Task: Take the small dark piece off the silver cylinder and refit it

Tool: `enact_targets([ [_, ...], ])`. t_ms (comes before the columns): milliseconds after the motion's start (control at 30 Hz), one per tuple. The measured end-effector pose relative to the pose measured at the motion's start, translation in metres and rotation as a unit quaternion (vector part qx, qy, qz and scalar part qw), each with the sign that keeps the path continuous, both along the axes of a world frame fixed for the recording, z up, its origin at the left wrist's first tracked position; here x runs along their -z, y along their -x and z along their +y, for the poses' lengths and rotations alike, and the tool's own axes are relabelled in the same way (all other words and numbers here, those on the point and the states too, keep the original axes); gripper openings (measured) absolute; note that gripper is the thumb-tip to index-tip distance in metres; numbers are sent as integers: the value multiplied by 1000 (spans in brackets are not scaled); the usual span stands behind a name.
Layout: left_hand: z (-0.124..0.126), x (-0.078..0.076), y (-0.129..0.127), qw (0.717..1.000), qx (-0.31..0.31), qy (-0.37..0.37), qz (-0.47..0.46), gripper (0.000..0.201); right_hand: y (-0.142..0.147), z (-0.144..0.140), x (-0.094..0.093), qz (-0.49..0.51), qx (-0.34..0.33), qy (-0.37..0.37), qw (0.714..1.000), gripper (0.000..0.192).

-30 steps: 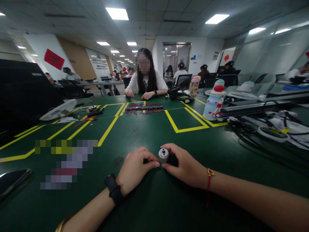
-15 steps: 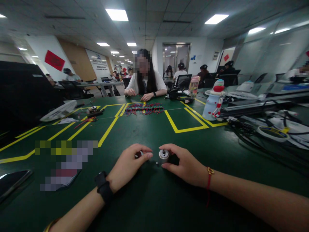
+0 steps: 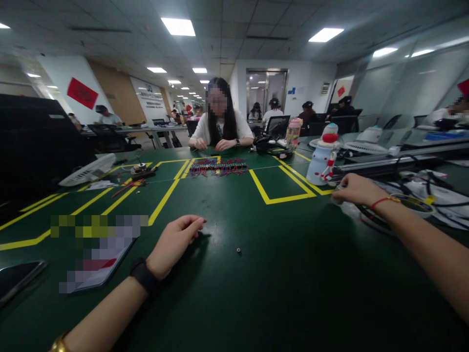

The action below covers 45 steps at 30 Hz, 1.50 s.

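Note:
My right hand is stretched out to the right, beside the snowman-shaped bottle. Its fingers are closed around something small and pale at the fingertips, most likely the small silver cylinder, which is mostly hidden. My left hand rests on the green table with thumb and fingers drawn together. Whether it holds anything is hidden. A tiny dark ring lies alone on the mat between my arms.
Cables and a tape roll lie at the right. A blurred card and a phone sit at the left. A white fan, coloured wires and a seated person are across the table.
My right hand left the centre and swung far right toward the snowman bottle, and the silver cylinder is gone from the mat. My left hand drew back left. The tiny ring stayed behind.

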<state>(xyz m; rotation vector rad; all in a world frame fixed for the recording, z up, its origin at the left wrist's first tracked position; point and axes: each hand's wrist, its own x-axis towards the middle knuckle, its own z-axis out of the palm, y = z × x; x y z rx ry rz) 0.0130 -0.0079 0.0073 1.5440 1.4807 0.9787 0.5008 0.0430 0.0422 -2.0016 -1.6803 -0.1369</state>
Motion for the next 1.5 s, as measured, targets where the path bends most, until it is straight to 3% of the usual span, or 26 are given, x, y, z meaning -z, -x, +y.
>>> enact_targets([
  [167, -2, -2, -1, 1000, -4, 3, 7, 41, -6, 0, 1, -13, 62, 111, 992, 34],
  [300, -2, 0, -1, 1000, -7, -2, 9, 42, 35, -9, -6, -69, 54, 44, 995, 55],
  [367, -2, 0, -2, 1000, -10, -5, 13, 42, 80, -23, -5, -87, -44, -14, 995, 47],
  [400, -2, 0, -2, 1000, -9, -5, 15, 42, 105, -32, -3, -71, -130, -21, 989, 38],
  [500, -3, 0, -3, 1000, -8, -5, 23, 42, 180, -63, 11, -17, -356, 5, 934, 28],
  [600, -3, -1, -4, 1000, -9, -16, 24, 42, 225, -86, 26, -9, -468, 6, 884, 40],
  [700, -4, -1, -5, 999, -6, -26, 24, 42, 234, -91, 36, -37, -516, 18, 855, 42],
  [800, -5, -2, -6, 999, -7, -23, 40, 42, 229, -88, 39, -46, -521, 35, 851, 34],
  [967, -10, -5, -13, 992, 43, -62, 104, 36, 229, -89, 36, -50, -473, 26, 879, 37],
  [1067, -14, -7, -19, 983, 65, -86, 146, 33, 231, -90, 33, -102, -510, 18, 854, 51],
  [1167, -19, -9, -25, 976, 83, -103, 171, 31, 231, -91, 32, -126, -550, 30, 825, 41],
  [1267, -26, -11, -32, 969, 119, -110, 186, 28, 231, -92, 32, -89, -546, 35, 832, 30],
  [1333, -34, -13, -39, 963, 151, -121, 187, 25, 232, -93, 33, -11, -533, 45, 845, 25],
  [1400, -44, -15, -47, 956, 182, -146, 177, 23, 233, -95, 33, 150, -489, 76, 856, 19],
  [1433, -49, -16, -51, 952, 195, -164, 171, 24, 234, -95, 33, 257, -453, 103, 847, 15],
  [1467, -53, -17, -54, 947, 207, -182, 166, 26, 235, -96, 32, 369, -413, 138, 822, 13],
  [1500, -57, -18, -57, 942, 216, -201, 160, 26, 236, -98, 31, 472, -375, 179, 778, 16],
])
